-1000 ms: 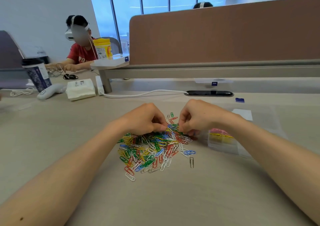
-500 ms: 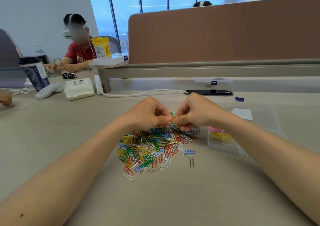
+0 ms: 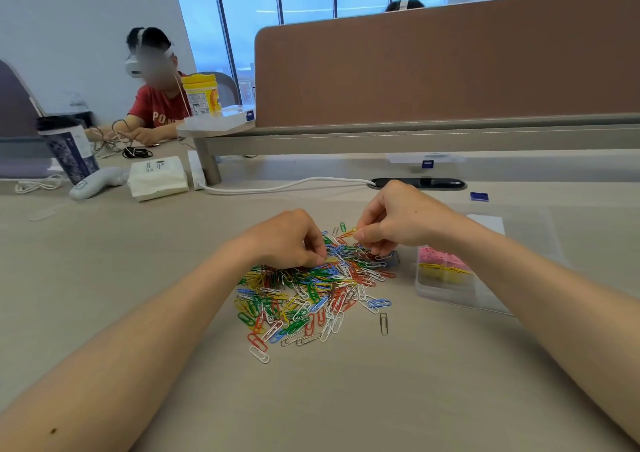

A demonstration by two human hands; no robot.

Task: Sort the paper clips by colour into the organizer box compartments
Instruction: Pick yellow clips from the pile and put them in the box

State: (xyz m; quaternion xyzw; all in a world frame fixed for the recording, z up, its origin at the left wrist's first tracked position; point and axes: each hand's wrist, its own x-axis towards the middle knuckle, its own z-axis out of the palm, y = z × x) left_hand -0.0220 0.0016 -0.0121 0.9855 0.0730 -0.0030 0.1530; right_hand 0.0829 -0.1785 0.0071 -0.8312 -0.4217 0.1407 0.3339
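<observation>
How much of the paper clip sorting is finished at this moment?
Done: pink clips and yellow clips lie in two compartments of the organizer box. In hand: the right hand pinches one clip; the left hand reaches into the pile. Left: most of it, the mixed pile is large.

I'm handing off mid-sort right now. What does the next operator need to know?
Left hand: fingers curled down into the clip pile; whether it pinches one is unclear.
Right hand: pinches a paper clip just above the pile's far edge.
Organizer box, right of the pile: pink clips and yellow clips in separate compartments.
Done: some pink and yellow sorted. Left: most of the mixed pile, plus a lone silver clip beside it.
</observation>
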